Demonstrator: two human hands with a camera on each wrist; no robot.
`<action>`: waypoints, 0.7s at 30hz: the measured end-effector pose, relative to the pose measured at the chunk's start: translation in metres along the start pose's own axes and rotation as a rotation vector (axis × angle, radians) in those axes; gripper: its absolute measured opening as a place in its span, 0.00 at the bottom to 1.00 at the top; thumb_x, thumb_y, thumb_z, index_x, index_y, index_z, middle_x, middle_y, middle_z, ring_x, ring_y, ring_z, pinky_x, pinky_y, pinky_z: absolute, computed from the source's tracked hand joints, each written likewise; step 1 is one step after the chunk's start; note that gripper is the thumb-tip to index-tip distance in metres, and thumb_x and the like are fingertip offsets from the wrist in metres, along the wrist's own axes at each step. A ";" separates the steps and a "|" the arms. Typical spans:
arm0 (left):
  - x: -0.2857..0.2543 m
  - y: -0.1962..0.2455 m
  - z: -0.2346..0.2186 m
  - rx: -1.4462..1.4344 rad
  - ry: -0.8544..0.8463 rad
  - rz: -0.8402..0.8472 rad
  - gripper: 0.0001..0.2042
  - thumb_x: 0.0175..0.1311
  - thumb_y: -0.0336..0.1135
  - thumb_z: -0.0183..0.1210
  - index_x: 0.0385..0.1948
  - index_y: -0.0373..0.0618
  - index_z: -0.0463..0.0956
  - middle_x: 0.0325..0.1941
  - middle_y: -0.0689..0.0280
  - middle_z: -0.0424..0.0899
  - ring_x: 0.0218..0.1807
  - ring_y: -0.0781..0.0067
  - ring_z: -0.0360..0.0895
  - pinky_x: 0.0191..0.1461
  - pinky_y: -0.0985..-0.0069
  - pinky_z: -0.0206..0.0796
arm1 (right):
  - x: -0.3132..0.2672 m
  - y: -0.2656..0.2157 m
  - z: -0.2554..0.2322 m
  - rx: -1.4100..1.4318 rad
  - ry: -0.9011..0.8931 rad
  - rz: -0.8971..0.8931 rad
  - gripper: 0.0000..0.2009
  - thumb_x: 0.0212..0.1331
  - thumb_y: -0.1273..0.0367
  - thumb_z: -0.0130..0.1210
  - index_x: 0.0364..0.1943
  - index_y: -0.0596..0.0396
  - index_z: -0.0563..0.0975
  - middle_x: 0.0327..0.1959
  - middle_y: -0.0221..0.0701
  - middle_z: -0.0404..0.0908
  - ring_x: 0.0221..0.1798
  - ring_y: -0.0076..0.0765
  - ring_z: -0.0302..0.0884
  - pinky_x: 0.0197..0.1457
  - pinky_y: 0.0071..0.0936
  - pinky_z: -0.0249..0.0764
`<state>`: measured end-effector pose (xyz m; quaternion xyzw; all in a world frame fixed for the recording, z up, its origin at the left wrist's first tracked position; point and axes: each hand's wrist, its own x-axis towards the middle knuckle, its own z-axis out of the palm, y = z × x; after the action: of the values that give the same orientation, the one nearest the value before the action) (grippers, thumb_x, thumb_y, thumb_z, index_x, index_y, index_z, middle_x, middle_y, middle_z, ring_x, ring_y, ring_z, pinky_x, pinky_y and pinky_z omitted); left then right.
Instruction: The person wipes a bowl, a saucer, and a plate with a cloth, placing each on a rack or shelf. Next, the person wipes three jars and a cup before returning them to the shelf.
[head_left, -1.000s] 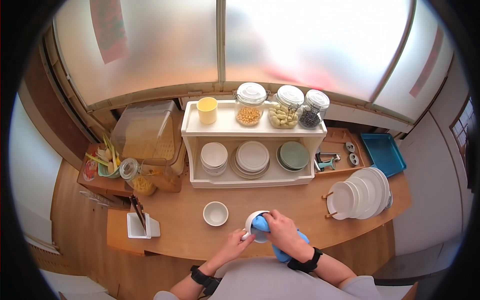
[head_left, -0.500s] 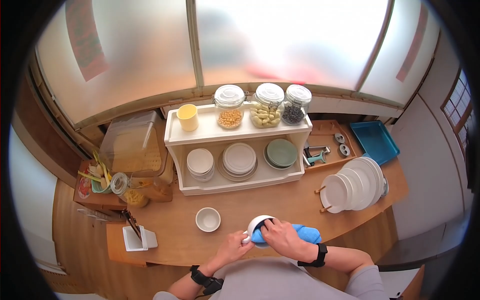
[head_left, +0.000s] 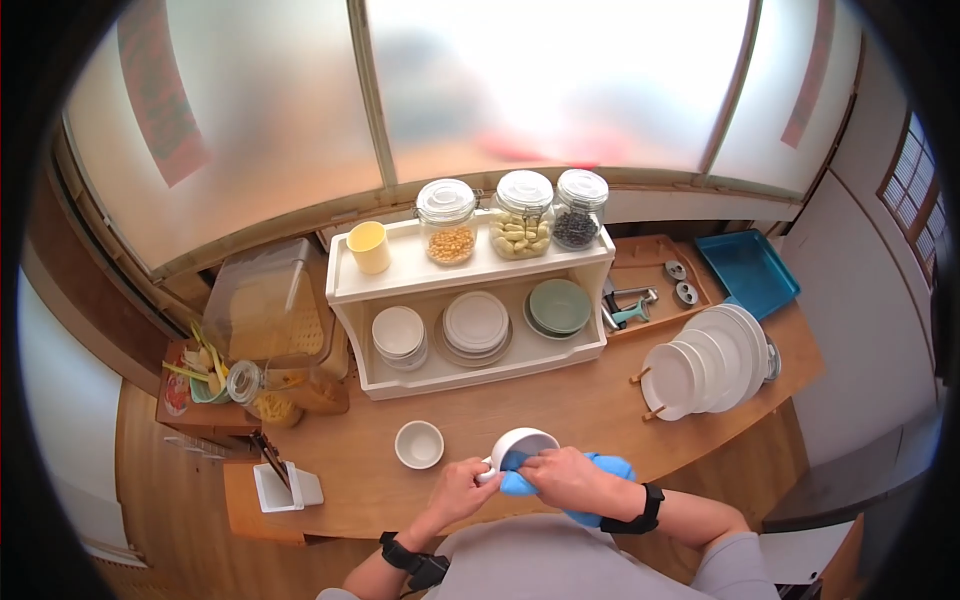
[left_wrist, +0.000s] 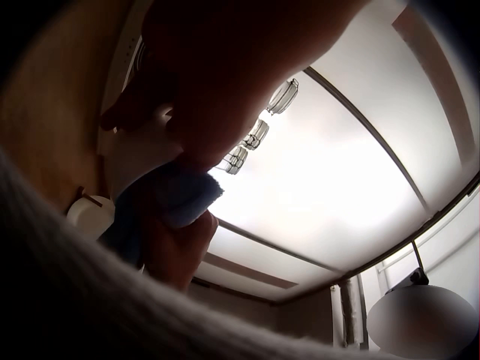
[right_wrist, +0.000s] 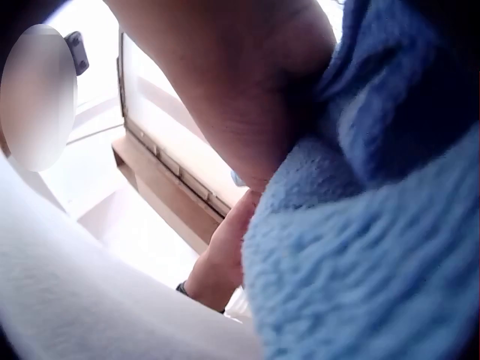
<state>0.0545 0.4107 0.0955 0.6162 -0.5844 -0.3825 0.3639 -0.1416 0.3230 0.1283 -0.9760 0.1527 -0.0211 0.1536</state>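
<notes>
Above the table's front edge, the left hand (head_left: 465, 492) grips a white cup (head_left: 528, 437) by its handle, the cup's mouth tilted toward the right hand. The right hand (head_left: 570, 480) pinches a blue cloth (head_left: 612, 466), part of it inside the cup and the rest hanging past the wrist. In the left wrist view the blue cloth (left_wrist: 169, 196) lies between the two hands, which are dark there. The cloth (right_wrist: 352, 247) fills much of the right wrist view beside the right hand (right_wrist: 240, 90); its fingertips are hidden.
A small white bowl (head_left: 419, 445) stands left of the cup. Behind are a white shelf (head_left: 480, 378) with dishes and jars, and a blue tray (head_left: 750, 275). Plates (head_left: 672, 382) stand in a rack at right; a white utensil holder (head_left: 305, 487) is at left.
The right hand has shifted slightly right and lower at the cup, and the cloth bunches differently around it. The cup's mouth shows more openly. The head view has turned, shifting the scene left.
</notes>
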 end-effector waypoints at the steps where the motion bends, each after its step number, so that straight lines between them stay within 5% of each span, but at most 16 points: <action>1: 0.000 0.002 0.002 0.002 -0.008 0.006 0.15 0.57 0.40 0.60 0.22 0.35 0.77 0.20 0.55 0.73 0.21 0.56 0.71 0.25 0.66 0.60 | -0.003 -0.003 -0.003 -0.001 0.005 0.009 0.09 0.44 0.72 0.56 0.32 0.57 0.77 0.26 0.34 0.78 0.33 0.40 0.78 0.33 0.34 0.75; 4: -0.001 0.004 0.011 0.065 -0.049 0.021 0.16 0.58 0.42 0.59 0.21 0.35 0.76 0.18 0.55 0.72 0.19 0.57 0.71 0.24 0.65 0.59 | -0.010 -0.013 -0.019 -0.302 -0.057 -0.012 0.08 0.43 0.71 0.55 0.30 0.56 0.77 0.26 0.34 0.76 0.33 0.36 0.75 0.33 0.30 0.73; 6: -0.004 0.005 0.015 0.074 -0.009 0.039 0.16 0.59 0.42 0.58 0.21 0.36 0.77 0.17 0.56 0.74 0.20 0.60 0.73 0.25 0.67 0.61 | -0.008 -0.009 -0.029 -0.433 0.096 0.068 0.08 0.41 0.71 0.55 0.29 0.57 0.77 0.29 0.34 0.75 0.35 0.33 0.72 0.34 0.25 0.71; 9: -0.006 0.004 0.015 -0.082 -0.085 -0.123 0.12 0.60 0.35 0.57 0.26 0.33 0.78 0.22 0.59 0.82 0.25 0.73 0.80 0.29 0.76 0.68 | -0.003 0.001 -0.035 -0.392 0.308 0.023 0.13 0.42 0.71 0.55 0.35 0.59 0.78 0.37 0.35 0.75 0.38 0.34 0.74 0.39 0.27 0.74; 13: -0.005 0.004 0.022 -0.179 -0.125 -0.206 0.12 0.60 0.34 0.56 0.25 0.31 0.78 0.24 0.57 0.84 0.29 0.72 0.83 0.32 0.78 0.71 | 0.014 0.002 -0.025 -0.258 0.462 -0.098 0.15 0.42 0.72 0.56 0.38 0.60 0.78 0.38 0.34 0.75 0.39 0.35 0.74 0.40 0.28 0.75; 16: -0.004 -0.001 0.021 -0.314 -0.006 -0.170 0.13 0.59 0.38 0.57 0.23 0.36 0.80 0.21 0.58 0.80 0.23 0.67 0.78 0.29 0.73 0.67 | 0.014 0.001 -0.009 -0.051 0.322 -0.106 0.09 0.43 0.72 0.55 0.32 0.58 0.77 0.36 0.33 0.75 0.38 0.36 0.74 0.38 0.30 0.75; 18: -0.005 -0.002 0.014 0.016 0.033 -0.012 0.11 0.59 0.36 0.57 0.24 0.36 0.80 0.24 0.57 0.82 0.25 0.70 0.79 0.31 0.76 0.68 | 0.002 0.004 -0.010 0.038 0.161 -0.096 0.09 0.43 0.72 0.56 0.32 0.58 0.77 0.35 0.33 0.75 0.38 0.37 0.74 0.38 0.32 0.76; 19: -0.007 -0.005 0.013 0.019 0.030 -0.011 0.11 0.59 0.36 0.57 0.24 0.36 0.80 0.24 0.57 0.82 0.25 0.70 0.79 0.31 0.76 0.68 | -0.005 0.006 -0.012 0.126 -0.001 -0.083 0.09 0.43 0.71 0.57 0.32 0.57 0.77 0.35 0.32 0.75 0.37 0.39 0.74 0.38 0.33 0.76; 21: -0.011 -0.017 0.017 -0.128 -0.051 -0.092 0.11 0.57 0.35 0.58 0.24 0.34 0.80 0.25 0.58 0.82 0.27 0.74 0.78 0.33 0.79 0.68 | -0.015 0.005 -0.027 0.123 0.003 -0.100 0.12 0.41 0.71 0.60 0.33 0.56 0.77 0.36 0.32 0.76 0.39 0.41 0.75 0.39 0.35 0.76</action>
<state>0.0466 0.4226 0.0730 0.6080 -0.5390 -0.4510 0.3693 -0.1599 0.3152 0.1523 -0.9712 0.1024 -0.0394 0.2116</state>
